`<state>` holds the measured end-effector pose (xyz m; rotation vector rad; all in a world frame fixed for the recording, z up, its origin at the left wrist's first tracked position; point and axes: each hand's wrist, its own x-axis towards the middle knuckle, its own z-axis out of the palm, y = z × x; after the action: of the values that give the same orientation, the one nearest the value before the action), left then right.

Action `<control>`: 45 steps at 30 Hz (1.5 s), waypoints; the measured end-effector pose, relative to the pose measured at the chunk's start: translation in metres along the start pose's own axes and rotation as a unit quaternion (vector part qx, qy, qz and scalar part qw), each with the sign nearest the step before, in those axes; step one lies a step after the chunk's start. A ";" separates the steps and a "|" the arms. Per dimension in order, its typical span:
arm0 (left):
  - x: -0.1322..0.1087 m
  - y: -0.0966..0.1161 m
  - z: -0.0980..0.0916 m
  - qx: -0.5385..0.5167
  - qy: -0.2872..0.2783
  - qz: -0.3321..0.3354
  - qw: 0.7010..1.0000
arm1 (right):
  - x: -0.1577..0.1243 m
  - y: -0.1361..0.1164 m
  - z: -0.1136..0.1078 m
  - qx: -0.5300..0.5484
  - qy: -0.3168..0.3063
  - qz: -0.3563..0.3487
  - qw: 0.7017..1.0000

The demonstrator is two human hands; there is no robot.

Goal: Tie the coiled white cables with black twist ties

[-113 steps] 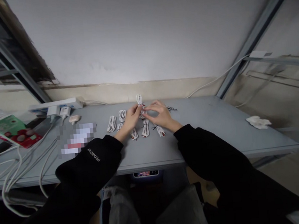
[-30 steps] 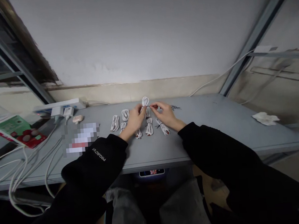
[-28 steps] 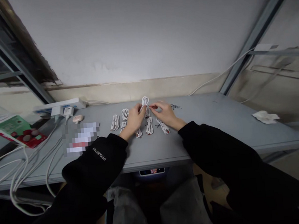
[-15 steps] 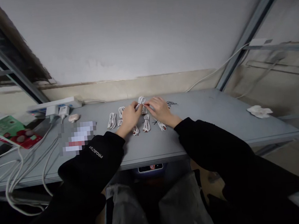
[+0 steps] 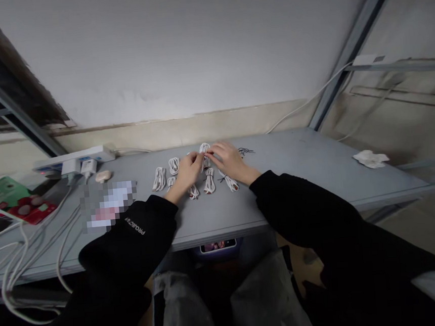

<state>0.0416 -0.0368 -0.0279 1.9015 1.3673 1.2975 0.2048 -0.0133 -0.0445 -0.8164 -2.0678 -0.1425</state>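
"Pinching what, exactly, was the left hand (image 5: 189, 170)?"

"A white cable bundle (image 5: 204, 147), out toward the back of the desk (image 5: 308, 155), loops pointing away. Its fingers gripped the middle; I couldn't tell whether the bundle touched the surface below."

"And the right hand (image 5: 228, 161)?"

"Its fingers curled in against that same middle, tips close to the left ones. Whether they gripped a tie was too small to tell."

"How much looked done?"

"At least 3 others, I'd judge. Dark bands showed around the small bundle (image 5: 171, 182) near the left wrist, the middle bundle (image 5: 209, 183) and the right bundle (image 5: 231, 183). All 3 lay on the desk."

"What seemed unfinished?"

"The bundle between the hands, probably partway: coiled, its middle covered by fingers. I made out no band on the far-left bundle (image 5: 159, 179) or the back bundle (image 5: 174, 165), so those 2 stayed doubtful. The half-hidden bundle (image 5: 193, 193) I couldn't judge."

"Any ties to spare?"

"Several black ties (image 5: 245, 151) lay loose just beyond the right hand, around no bundle."
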 end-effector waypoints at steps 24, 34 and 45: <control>0.000 -0.001 0.004 -0.142 -0.026 0.001 0.990 | 0.010 -0.005 -0.006 0.486 -0.065 0.340 0.802; 0.003 -0.016 0.003 -0.041 0.038 0.067 0.996 | 0.001 -0.007 0.002 0.189 0.069 0.130 0.971; 0.014 -0.020 -0.006 -0.055 0.071 -0.081 0.993 | 0.004 0.056 -0.006 0.064 0.241 0.315 0.916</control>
<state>0.0278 -0.0171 -0.0347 1.6163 1.4563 1.4181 0.2407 0.0295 -0.0488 -1.1877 -1.2669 0.1365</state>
